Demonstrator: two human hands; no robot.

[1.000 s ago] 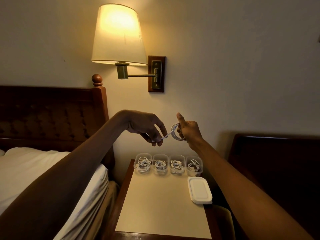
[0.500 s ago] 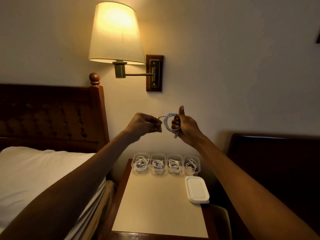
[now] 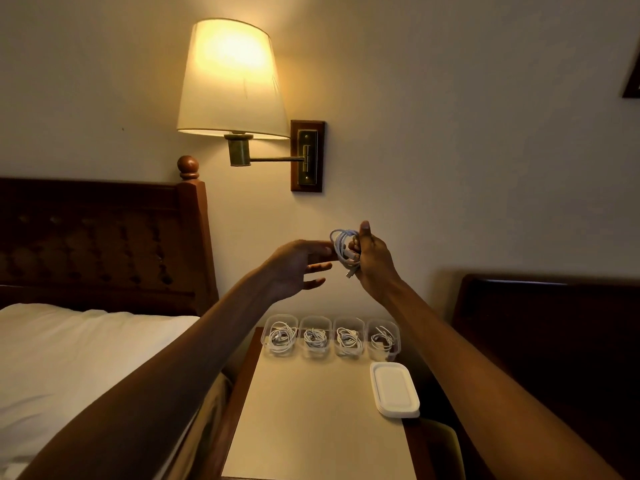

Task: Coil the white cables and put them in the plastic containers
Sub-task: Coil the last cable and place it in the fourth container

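Observation:
My right hand (image 3: 372, 263) holds a coiled white cable (image 3: 341, 245) up in front of the wall, thumb raised, with a plug end hanging below the fist. My left hand (image 3: 299, 268) is beside it with fingers spread, its fingertips touching or nearly touching the coil. On the nightstand below, several clear plastic containers (image 3: 280, 336) stand in a row against the wall, each with a coiled white cable inside.
A stack of white lids (image 3: 394, 389) lies at the nightstand's (image 3: 311, 427) right edge. A lit wall lamp (image 3: 230, 79) hangs above. A bed with white sheets (image 3: 69, 358) and wooden headboard is on the left, dark furniture (image 3: 554, 323) on the right.
My left hand has let go of the cable end and spread its fingers. The coil in my right hand is fully wound. Both hands have stayed at about the same height.

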